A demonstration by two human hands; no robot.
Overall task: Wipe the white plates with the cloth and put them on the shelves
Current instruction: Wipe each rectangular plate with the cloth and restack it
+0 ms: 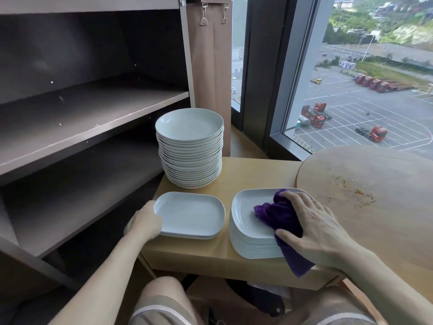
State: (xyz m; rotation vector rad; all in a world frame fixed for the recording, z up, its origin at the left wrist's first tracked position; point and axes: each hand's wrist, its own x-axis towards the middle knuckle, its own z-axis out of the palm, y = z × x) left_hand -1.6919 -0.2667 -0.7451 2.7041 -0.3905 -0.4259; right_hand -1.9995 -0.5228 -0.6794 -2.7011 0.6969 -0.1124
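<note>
Left hand [145,222]: fingers curled on the 9 o'clock rim of the short stack [191,214].
Right hand [314,226]: well apart from the left, fingers flat, pressing the cloth [278,214] onto the top of the tall stack [246,221].
Risk, lift: a one-sided grip could tilt the short stack, so the plates may slide off.
Risk, wipe: a hard push toward 6 o'clock may shove the tall stack off the bench [246,174] edge.
Risk, cloth: the tail hangs at 5 o'clock and could snag.
Plates: white, glossy, rounded-rectangle, shallow rim.
Round stack [191,146]: at 12 o'clock of the short stack.
Shelves [93,109]: at 10 o'clock, no plates seen on them.
</note>
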